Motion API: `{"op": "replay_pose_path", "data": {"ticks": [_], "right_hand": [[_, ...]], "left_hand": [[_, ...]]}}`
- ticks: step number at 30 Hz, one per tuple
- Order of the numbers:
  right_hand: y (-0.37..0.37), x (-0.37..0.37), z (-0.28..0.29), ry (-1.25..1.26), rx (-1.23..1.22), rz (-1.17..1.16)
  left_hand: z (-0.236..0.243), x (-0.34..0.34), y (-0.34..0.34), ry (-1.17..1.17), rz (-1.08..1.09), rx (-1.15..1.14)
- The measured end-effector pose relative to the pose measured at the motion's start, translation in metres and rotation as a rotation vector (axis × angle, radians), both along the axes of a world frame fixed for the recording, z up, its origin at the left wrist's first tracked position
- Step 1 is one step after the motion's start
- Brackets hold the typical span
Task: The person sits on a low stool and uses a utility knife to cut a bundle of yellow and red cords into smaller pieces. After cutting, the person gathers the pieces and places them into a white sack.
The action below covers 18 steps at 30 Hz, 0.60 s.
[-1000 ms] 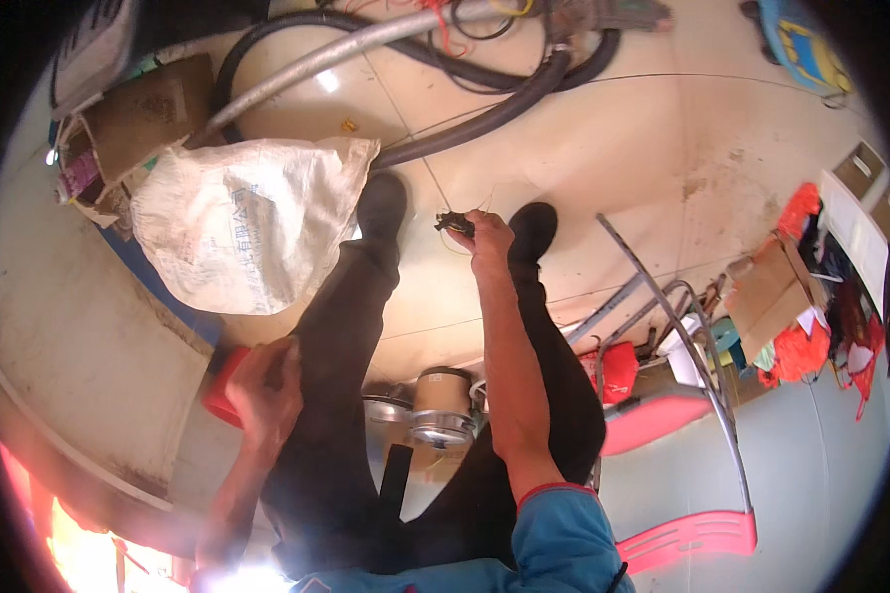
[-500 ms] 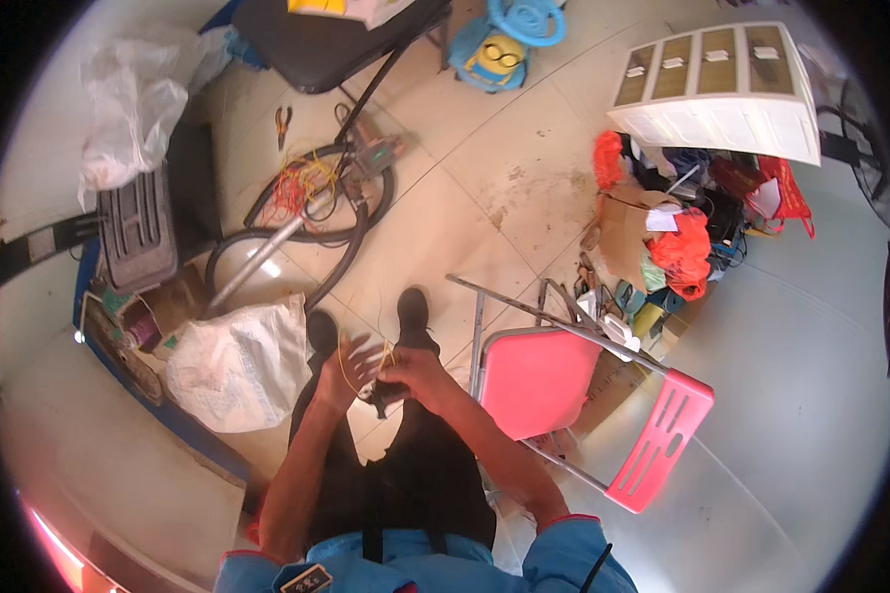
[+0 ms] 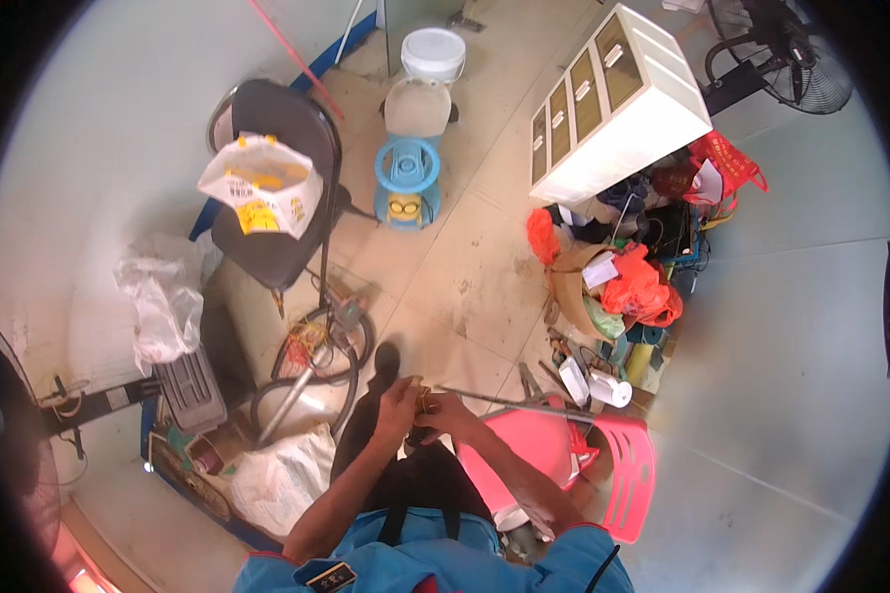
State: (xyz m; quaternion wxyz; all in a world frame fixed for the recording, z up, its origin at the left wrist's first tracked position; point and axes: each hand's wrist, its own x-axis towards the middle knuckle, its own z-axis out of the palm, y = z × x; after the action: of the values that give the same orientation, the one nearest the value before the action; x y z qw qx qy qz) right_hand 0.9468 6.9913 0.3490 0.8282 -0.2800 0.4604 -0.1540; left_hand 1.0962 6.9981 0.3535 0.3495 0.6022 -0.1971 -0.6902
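Above my knees, my left hand (image 3: 397, 412) and my right hand (image 3: 449, 415) are brought close together with fingers bent. Between their fingertips a short bit of yellow wire (image 3: 424, 400) shows. The left fingers close on the wire from its left side. On the other side, the right fingers curl round something dark, mostly covered by the hand, so its kind cannot be made out. On the floor past my shoe lies a tangle of red and yellow wires (image 3: 305, 346), beside a black hose (image 3: 368, 346) and a metal tube (image 3: 287, 403).
A pink folding chair (image 3: 628, 474) lies close by my right arm. At left are a white woven sack (image 3: 285, 479) and a dark chair (image 3: 252, 104) bearing a paper bag (image 3: 267, 188). Farther off stand a blue ride-on toy (image 3: 406, 168), a white bucket (image 3: 433, 54) and a white cabinet (image 3: 613, 109).
My view has swung up toward the far end of the room. My left fingers, spread with the yellow wire looped by them, are now closed in beside the right hand.
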Motion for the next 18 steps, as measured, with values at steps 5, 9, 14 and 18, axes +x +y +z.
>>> {"op": "replay_pose_path", "data": {"ticks": [5,9,14,18], "right_hand": [[-0.08,-0.005,-0.012,0.211,-0.286,0.035],[-0.178,-0.014,0.047,0.361,-0.462,-0.031],[-0.278,-0.058,0.061,0.258,-0.318,-0.335],[-0.366,-0.093,0.091,0.195,-0.339,-0.454]], "left_hand": [[0.012,-0.026,-0.085,-0.22,-0.118,-0.204],[0.013,-0.035,-0.185,-0.267,-0.206,-0.348],[0.064,-0.085,-0.308,-0.207,-0.348,-0.372],[0.054,-0.122,-0.407,-0.132,-0.379,-0.37]]}}
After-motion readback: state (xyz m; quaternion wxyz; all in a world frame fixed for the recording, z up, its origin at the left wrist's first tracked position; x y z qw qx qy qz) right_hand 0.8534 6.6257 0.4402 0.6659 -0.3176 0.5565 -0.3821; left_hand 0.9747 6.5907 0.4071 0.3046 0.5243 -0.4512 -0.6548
